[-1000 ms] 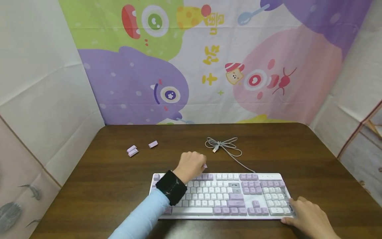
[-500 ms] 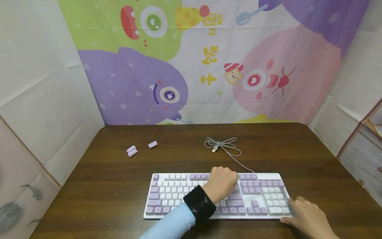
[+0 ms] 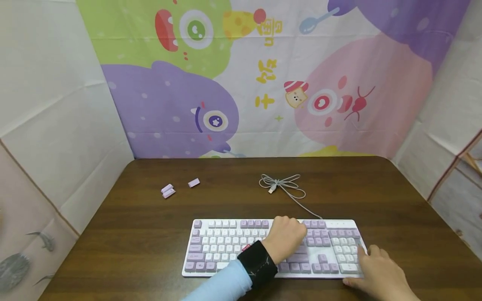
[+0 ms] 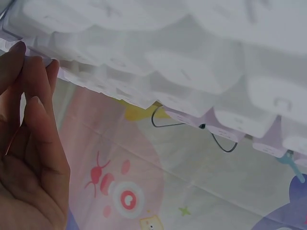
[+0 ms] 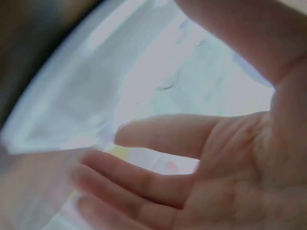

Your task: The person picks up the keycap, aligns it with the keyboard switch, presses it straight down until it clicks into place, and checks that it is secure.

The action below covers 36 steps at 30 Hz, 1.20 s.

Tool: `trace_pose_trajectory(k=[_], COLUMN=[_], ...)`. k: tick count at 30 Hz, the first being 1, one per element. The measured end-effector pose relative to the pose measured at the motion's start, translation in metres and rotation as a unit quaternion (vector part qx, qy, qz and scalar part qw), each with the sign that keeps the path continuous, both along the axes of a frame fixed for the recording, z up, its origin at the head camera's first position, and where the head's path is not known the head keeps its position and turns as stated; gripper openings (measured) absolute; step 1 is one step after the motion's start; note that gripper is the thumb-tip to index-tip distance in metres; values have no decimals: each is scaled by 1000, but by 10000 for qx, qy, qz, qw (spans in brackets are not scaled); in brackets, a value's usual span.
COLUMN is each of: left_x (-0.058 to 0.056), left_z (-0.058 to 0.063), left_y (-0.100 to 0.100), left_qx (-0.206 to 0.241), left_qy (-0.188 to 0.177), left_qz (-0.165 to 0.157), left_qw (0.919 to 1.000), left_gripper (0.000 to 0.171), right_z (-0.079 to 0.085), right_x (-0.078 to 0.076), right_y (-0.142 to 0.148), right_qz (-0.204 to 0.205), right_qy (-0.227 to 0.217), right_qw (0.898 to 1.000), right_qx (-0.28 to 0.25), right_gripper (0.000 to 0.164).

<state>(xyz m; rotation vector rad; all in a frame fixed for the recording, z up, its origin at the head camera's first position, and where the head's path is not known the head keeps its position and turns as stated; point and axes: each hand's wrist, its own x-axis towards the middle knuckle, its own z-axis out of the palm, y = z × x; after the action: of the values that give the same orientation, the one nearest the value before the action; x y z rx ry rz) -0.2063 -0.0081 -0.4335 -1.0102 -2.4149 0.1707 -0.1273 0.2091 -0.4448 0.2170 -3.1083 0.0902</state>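
A white keyboard (image 3: pixel 316 255) with white and lilac keycaps lies on the table. My left hand (image 3: pixel 285 238) is over its upper middle, left of the navigation keys, and hides the keys beneath. In the left wrist view its thumb and fingers pinch a small lilac keycap (image 4: pixel 47 61) right at the key rows; most of that keycap is hidden by the fingertips. My right hand (image 3: pixel 382 274) is at the keyboard's lower right corner, thumb near the front edge and fingers over the number pad's side. In the right wrist view its fingers are extended and spread from the thumb.
Three loose lilac keycaps lie at the back left: a close pair (image 3: pixel 168 191) and a single keycap (image 3: pixel 193 182). Behind the keyboard rests its bundled grey cable (image 3: pixel 280 184) with a USB plug. A cartoon-printed cloth (image 3: pixel 263 125) hangs behind the brown table (image 3: pixel 124 225).
My left hand has moved right and toward me, from behind the keyboard's top edge to over its keys, carrying the lilac keycap. The right hand has shifted slightly left over the keyboard's corner.
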Motion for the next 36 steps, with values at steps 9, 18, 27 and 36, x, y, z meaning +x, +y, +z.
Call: trace_pose_trajectory(k=[9, 18, 27, 36], left_x=[3, 0, 3, 1], left_z=[3, 0, 0, 3], left_y=[-1, -2, -3, -4], left_qx=[-9, -80, -133, 19], left_qy=[-125, -389, -191, -663], left_qz=[-15, -112, -157, -148], left_qw=[9999, 9991, 9996, 9977], left_gripper=[15, 8, 10, 8], right_z=[-1, -3, -3, -5], right_x=[-5, -18, -18, -17], right_y=[-54, -69, -67, -67], right_qz=[1733, 1875, 1934, 1899], right_qy=[1735, 1363, 1322, 1255], right_qw=[9667, 9704, 9699, 9715], right_qx=[-736, -680, -668, -660], right_gripper=[80, 76, 74, 77])
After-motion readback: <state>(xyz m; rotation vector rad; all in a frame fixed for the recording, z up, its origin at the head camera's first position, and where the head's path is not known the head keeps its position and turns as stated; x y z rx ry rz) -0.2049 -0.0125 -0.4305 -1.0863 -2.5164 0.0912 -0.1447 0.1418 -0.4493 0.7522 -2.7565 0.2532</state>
